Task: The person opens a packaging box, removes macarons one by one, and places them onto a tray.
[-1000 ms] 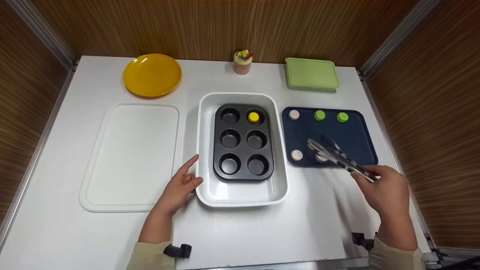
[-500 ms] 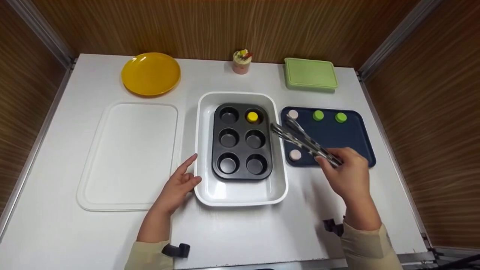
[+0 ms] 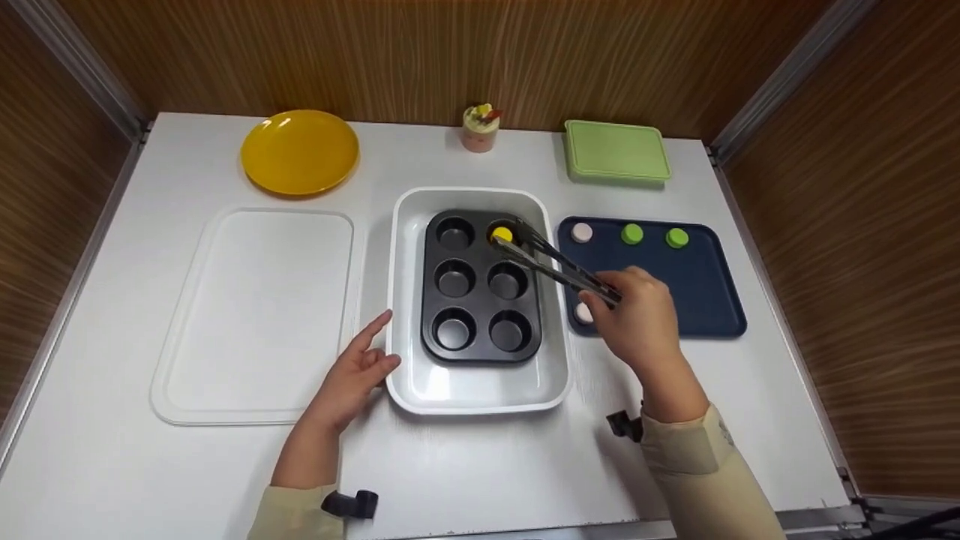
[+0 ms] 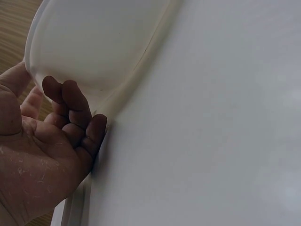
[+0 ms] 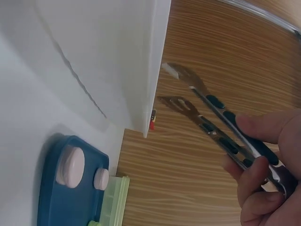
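My right hand [image 3: 645, 322] grips a pair of metal tongs [image 3: 555, 272], spread apart over the black muffin tin [image 3: 481, 300]. Their tips stand at the back-right cup, about the yellow macaron [image 3: 501, 235]; whether they touch it I cannot tell. In the right wrist view the tongs [image 5: 221, 141] show a gap between their arms. The tin sits inside a deep white basin [image 3: 480, 411]. Beside that basin's left wall, my left hand [image 3: 356, 382] rests with fingertips on the rim. The left wrist view shows its lower fingers [image 4: 75, 101] loosely bent against the outer wall.
A navy tray [image 3: 697, 300] at right bears pink macarons [image 3: 582, 232] and green macarons [image 3: 632, 233]; my right hand hides part of it. A white lid [image 3: 259, 315] lies left. Behind stand a yellow plate [image 3: 300, 153], a dessert cup [image 3: 480, 129] and a green lidded box [image 3: 619, 151].
My right hand has carried the tongs leftward from above the navy tray's front to the tin's back-right cup. My left hand stays at the basin's rim.
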A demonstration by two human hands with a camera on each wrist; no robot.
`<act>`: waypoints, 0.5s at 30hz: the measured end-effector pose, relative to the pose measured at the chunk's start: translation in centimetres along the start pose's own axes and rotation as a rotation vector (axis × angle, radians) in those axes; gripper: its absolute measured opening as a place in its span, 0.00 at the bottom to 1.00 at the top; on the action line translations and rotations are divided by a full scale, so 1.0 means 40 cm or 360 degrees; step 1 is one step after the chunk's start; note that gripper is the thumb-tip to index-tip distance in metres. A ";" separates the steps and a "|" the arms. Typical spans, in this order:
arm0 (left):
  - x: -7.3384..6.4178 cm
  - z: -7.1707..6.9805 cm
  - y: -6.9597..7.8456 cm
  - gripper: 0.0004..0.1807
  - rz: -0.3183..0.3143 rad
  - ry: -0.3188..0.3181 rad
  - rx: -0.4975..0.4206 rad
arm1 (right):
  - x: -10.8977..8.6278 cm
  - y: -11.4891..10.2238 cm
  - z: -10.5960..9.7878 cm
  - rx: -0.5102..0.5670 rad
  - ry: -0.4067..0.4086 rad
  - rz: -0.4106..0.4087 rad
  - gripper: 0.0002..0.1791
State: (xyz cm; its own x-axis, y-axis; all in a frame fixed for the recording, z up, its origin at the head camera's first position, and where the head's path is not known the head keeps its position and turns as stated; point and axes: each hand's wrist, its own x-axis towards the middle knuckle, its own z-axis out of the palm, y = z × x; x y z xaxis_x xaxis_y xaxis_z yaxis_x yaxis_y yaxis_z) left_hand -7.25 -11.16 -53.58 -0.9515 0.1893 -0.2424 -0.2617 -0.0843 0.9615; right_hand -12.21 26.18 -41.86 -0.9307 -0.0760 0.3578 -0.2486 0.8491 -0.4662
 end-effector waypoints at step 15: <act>-0.001 -0.003 -0.001 0.40 0.0006 -0.0023 -0.0002 | 0.033 0.015 0.079 0.0053 -0.0074 0.0054 0.11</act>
State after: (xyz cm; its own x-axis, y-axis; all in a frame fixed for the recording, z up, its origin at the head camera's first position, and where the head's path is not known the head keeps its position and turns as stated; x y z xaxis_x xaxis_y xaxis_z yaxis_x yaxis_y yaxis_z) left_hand -7.21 -11.27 -53.60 -0.9502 0.2031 -0.2365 -0.2580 -0.0866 0.9622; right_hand -14.45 24.94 -44.22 -0.9501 -0.0721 0.3036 -0.2245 0.8337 -0.5045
